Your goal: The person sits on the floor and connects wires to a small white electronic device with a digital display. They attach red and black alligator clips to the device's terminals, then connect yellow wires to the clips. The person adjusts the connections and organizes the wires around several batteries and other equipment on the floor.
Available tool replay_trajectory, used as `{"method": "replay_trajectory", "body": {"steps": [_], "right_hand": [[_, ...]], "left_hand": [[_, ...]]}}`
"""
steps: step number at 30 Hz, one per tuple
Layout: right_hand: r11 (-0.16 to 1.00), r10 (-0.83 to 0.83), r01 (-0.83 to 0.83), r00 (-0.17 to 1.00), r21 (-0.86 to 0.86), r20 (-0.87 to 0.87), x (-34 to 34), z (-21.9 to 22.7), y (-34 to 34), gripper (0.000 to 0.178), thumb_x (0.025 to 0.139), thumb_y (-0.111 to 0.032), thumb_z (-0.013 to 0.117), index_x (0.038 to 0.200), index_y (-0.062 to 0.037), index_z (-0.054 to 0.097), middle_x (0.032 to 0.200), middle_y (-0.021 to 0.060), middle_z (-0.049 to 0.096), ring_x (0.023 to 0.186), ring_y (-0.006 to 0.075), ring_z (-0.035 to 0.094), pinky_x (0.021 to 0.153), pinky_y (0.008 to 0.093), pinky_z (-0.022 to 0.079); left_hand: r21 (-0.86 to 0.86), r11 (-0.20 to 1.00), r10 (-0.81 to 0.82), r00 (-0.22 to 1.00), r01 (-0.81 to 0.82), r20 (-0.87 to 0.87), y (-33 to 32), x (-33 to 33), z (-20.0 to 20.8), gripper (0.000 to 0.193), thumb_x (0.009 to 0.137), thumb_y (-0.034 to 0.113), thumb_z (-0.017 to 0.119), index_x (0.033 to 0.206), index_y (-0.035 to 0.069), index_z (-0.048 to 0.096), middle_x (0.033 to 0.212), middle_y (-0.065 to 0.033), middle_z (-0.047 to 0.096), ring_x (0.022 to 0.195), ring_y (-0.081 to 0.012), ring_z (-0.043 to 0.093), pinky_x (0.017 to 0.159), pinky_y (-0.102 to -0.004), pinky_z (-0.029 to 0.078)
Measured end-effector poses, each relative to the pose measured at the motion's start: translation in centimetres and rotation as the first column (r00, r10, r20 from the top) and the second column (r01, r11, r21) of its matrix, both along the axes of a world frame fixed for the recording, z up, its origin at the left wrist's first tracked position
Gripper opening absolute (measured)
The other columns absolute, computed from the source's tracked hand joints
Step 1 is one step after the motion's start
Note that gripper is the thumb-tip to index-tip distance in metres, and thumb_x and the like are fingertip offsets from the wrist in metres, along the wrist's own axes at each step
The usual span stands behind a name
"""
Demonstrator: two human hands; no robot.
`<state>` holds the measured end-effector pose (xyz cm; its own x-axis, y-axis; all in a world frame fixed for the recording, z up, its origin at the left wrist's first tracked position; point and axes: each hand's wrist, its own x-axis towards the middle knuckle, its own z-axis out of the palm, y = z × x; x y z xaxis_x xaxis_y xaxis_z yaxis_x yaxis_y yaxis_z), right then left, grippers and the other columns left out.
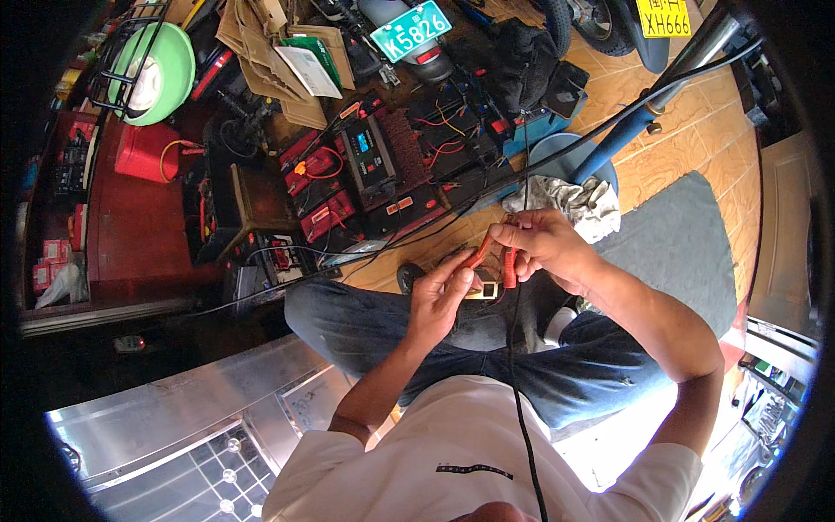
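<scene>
Guessing that red-handled tool (510, 271) over the near lap (374, 326) is light and stiff, best held by its grips (477, 258), left hand (438, 296) and right hand (541, 247) both pinching it.

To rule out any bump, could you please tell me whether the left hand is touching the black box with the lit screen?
Apart: the head view shows floor between the left hand and the box.

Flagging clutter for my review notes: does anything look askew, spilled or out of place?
No spill is visible. Cardboard at the top is heaped at uneven angles; a cloth lies crumpled by the blue bucket; and a black cord crosses in front of the white shirt.
</scene>
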<state>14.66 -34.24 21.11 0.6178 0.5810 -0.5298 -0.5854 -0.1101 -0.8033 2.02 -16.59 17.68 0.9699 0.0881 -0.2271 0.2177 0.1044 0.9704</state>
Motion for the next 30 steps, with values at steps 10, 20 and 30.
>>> {"method": "replay_trajectory", "body": {"steps": [10, 20, 30], "right_hand": [[0.999, -0.011, 0.013, 0.999, -0.033, 0.042, -0.6, 0.8, 0.2, 0.027, 0.092, -0.027, 0.066, 0.094, 0.0003, 0.065, 0.067, 0.0042, 0.064, 0.053, 0.0126, 0.064, 0.045, 0.0207, 0.047], [0.999, 0.027, -0.036, 0.934, 0.017, 0.355, -1.8, 1.9, 0.6, 0.028, 0.093, -0.021, 0.066, 0.081, 0.0045, 0.062, 0.064, 0.0088, 0.065, 0.053, 0.0106, 0.061, 0.046, 0.0251, 0.046], [0.994, 0.098, -0.104, 0.975, 0.021, 0.199, -1.3, 1.3, -0.1, 0.027, 0.092, -0.023, 0.066, 0.084, 0.0026, 0.064, 0.064, 0.0094, 0.066, 0.054, 0.0114, 0.062, 0.047, 0.025, 0.047]], "left_hand": [[0.067, 0.997, -0.04, 0.998, 0.037, 0.048, 0.2, -0.6, -2.0, 0.038, 0.101, 0.024, 0.05, 0.131, 0.001, 0.053, 0.097, -0.005, 0.063, 0.084, -0.0103, 0.057, 0.075, -0.0247, 0.046], [0.454, 0.891, -0.097, 0.972, -0.011, 0.214, 0.0, -0.7, -2.4, 0.032, 0.099, 0.02, 0.051, 0.125, 0.001, 0.053, 0.098, -0.0163, 0.064, 0.086, -0.0261, 0.065, 0.075, -0.0343, 0.05], [0.652, 0.759, -0.233, 0.936, 0.005, 0.264, 0.4, -0.2, -0.2, 0.03, 0.098, 0.016, 0.052, 0.123, 0.001, 0.051, 0.1, -0.0209, 0.064, 0.088, -0.0378, 0.067, 0.071, -0.0413, 0.052]]}}
